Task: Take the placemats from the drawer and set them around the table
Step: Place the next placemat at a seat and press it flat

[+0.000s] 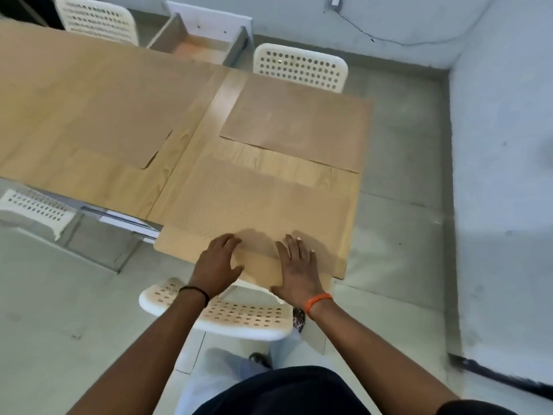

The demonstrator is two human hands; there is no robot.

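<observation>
Both hands flat on near placemat (257, 211): left hand (217, 263) fingers bent, right hand (296, 265) spread open, neither gripping, pressing it at the table (185, 145) near edge. Mat's near edge overhangs slightly above white chair (227, 319). Far-right placemat (296, 124) lies square to the right edge, small gap between the two. Left placemat (83, 109) further left. Drawer (200, 40) open beyond the far side. Floor right of table open.
</observation>
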